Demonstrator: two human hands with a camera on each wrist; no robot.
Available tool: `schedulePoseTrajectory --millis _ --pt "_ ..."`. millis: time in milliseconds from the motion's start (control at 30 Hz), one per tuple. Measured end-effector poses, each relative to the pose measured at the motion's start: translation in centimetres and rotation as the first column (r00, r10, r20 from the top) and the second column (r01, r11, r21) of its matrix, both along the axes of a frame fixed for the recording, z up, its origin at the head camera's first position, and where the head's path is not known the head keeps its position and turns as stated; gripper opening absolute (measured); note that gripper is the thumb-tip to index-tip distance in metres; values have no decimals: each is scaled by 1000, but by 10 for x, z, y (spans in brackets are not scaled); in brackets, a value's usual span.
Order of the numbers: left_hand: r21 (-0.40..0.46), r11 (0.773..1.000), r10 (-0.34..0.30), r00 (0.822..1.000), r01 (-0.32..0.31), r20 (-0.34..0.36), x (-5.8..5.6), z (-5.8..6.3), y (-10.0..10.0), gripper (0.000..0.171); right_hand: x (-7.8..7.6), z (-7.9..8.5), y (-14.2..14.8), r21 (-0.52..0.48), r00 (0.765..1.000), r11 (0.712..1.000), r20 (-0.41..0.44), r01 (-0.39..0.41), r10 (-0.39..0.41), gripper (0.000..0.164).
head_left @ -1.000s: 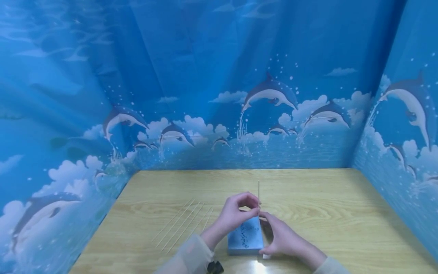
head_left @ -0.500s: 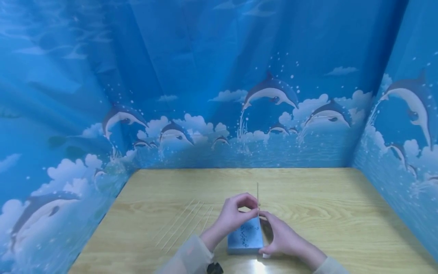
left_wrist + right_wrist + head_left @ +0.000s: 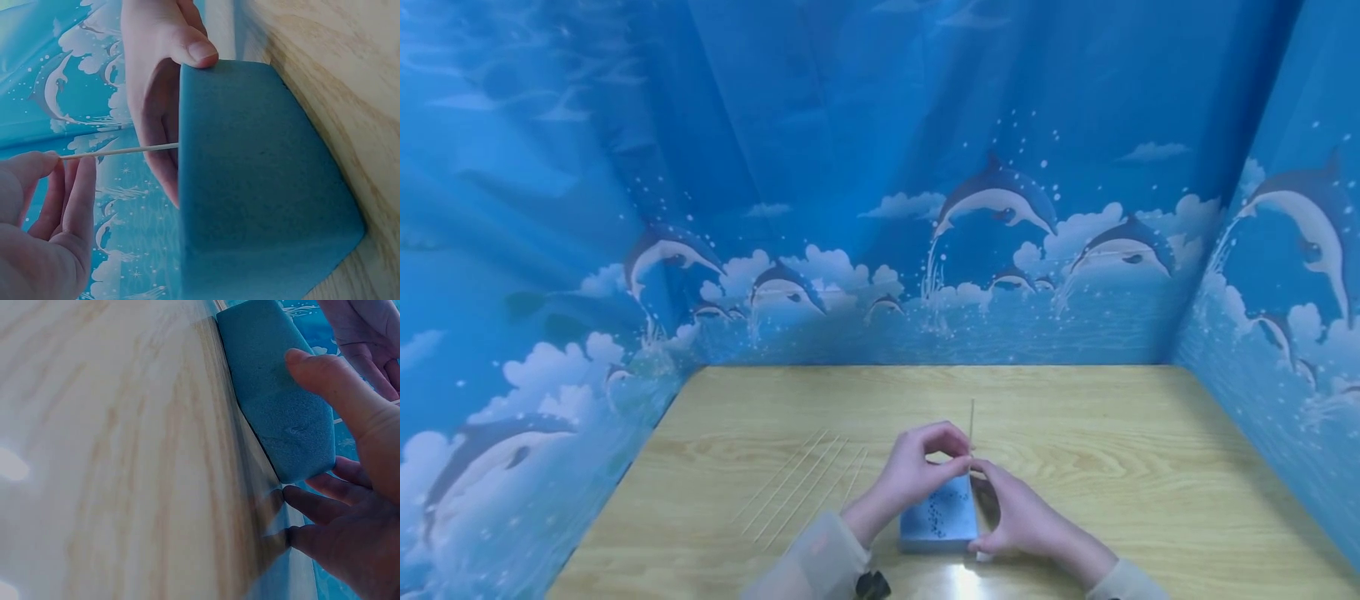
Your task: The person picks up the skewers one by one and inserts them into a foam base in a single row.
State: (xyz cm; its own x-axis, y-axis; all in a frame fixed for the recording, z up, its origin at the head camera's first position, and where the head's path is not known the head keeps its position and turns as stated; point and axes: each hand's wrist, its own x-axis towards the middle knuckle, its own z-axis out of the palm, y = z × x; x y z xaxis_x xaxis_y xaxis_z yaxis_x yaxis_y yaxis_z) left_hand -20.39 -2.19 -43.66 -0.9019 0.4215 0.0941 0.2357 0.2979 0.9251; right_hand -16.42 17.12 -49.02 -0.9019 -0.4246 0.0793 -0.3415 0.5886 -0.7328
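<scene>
A blue foam block (image 3: 917,525) lies on the table, its top peppered with small dark holes. My left hand (image 3: 913,471) pinches a thin wooden skewer (image 3: 972,423) between thumb and fingertips, above the block's far right part. The skewer is upright in the head view; in the left wrist view its lower end meets the block's top edge. With my right hand (image 3: 1033,521) I hold the block's right side, thumb (image 3: 201,51) at the near edge and fingers round the far side. The skewer's foot is partly hidden by the hands in the head view.
Several more skewers (image 3: 805,483) lie side by side on the wooden table (image 3: 1112,433), left of the block. A blue dolphin-print curtain (image 3: 850,167) closes off the back and sides. Something black (image 3: 872,585) is at my left wrist.
The skewer's top has tipped slightly to the right. Both hands and the block stay nearly in place.
</scene>
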Motion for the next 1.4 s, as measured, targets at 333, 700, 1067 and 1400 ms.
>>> schedulePoseTrajectory --millis 333,700,1067,1400 --pt "-18 1000 -26 999 25 -46 -1 -1 0 15 -1 -1 1 -15 1000 1000 17 -9 9 110" --pt "-12 1000 -23 992 22 -128 4 -5 -1 13 -1 -2 2 -27 1000 999 10 -22 22 107" --pt "34 999 -15 998 17 -65 4 -6 -2 16 0 -3 2 -38 1000 999 13 -12 13 108" --pt "23 999 -48 998 49 -37 3 2 -10 22 -1 -4 2 -33 1000 999 14 -16 16 108"
